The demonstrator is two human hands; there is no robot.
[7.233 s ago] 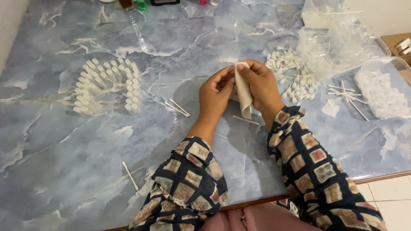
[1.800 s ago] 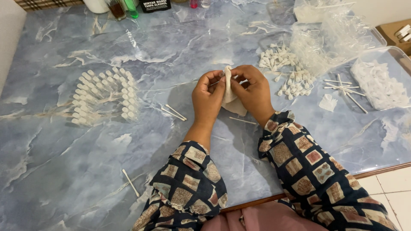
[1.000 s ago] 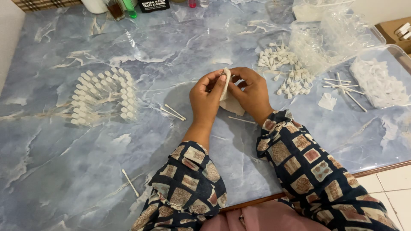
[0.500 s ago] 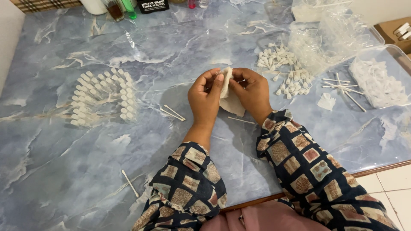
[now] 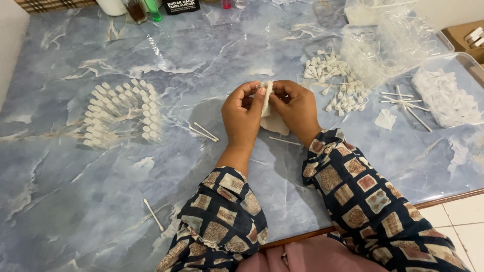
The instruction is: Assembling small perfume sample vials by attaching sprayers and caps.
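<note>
White paper slip [image 5: 267, 96] pinched upright between left hand [image 5: 243, 115] and right hand [image 5: 296, 108], mid-tabletop; best keep fingertips tight near its top edge, steady and square

Both hands sit lower and closer to the marble table [image 5: 126, 196] than seven seconds back, when they were raised with the white tissue [image 5: 268, 103] hanging long between them. The tissue now shows shorter, bunched between the fingertips, its lower part spread under the right hand [image 5: 297, 108]. Left hand [image 5: 242, 116] fingertips pinch nearer the top edge. The view has shifted slightly, so the rows of small vials [image 5: 123, 113] lie a little lower in frame
</note>
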